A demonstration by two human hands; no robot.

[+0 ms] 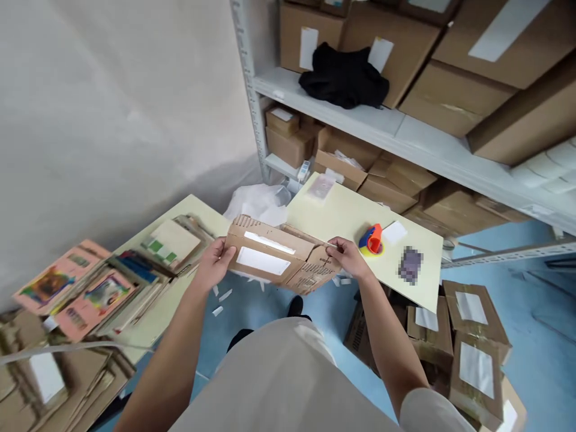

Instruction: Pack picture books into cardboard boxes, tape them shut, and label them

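Note:
Between my hands is a brown cardboard box [297, 276] with white labels on the side facing me and printed marks on its right part. My left hand [215, 264] grips its left end, thumb on the near face. At its right end, my right hand [348, 255] pinches a flap or edge. The box is held in the air above the floor, in front of the pale table [337, 210]. Its far side and underside are hidden.
An orange and blue tape dispenser [372, 240] lies on the table beside a white paper [395, 231]. Stacked books [108, 294] cover the left table. Metal shelving [405, 132] with boxes stands behind. Labelled boxes [474, 360] are piled at the right; paper scraps [218, 311] lie on the floor.

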